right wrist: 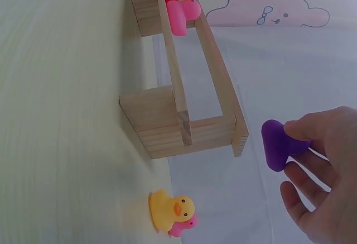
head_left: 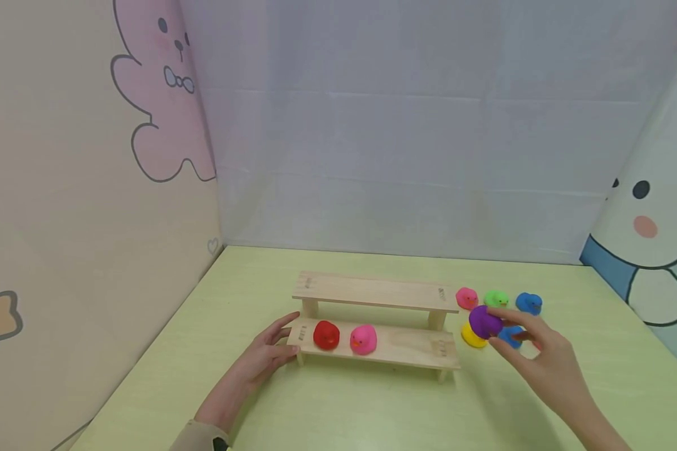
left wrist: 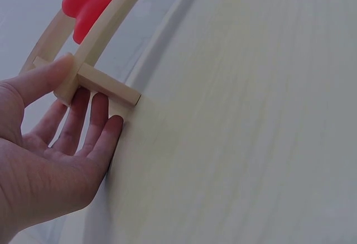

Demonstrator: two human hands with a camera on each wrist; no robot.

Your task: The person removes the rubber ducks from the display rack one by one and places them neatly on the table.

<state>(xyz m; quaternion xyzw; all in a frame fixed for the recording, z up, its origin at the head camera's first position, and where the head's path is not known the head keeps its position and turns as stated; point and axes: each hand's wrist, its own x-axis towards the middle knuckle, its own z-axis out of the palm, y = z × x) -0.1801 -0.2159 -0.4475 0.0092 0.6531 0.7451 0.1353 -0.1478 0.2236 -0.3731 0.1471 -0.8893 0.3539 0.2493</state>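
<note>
A two-tier wooden shelf (head_left: 375, 291) stands on the table, with a red rubber duck (head_left: 326, 336) and a pink rubber duck (head_left: 363, 339) side by side on its lower board. My left hand (head_left: 259, 357) holds the left end of that board; in the left wrist view the thumb lies on the board and the fingers reach below it beside the leg (left wrist: 109, 84). Right of the shelf, my right hand (head_left: 550, 360) pinches a purple rubber duck (head_left: 485, 322) between thumb and fingers, raised above the table. The right wrist view shows the purple duck (right wrist: 277, 145) beyond the shelf's end.
Behind and under my right hand, more rubber ducks sit on the table: pink (head_left: 467, 298), green (head_left: 496, 299), blue (head_left: 529, 303), yellow (head_left: 474, 336) and a second blue one (head_left: 510, 337). A pale curtain (head_left: 406, 156) rises behind the table, with printed panels at both sides.
</note>
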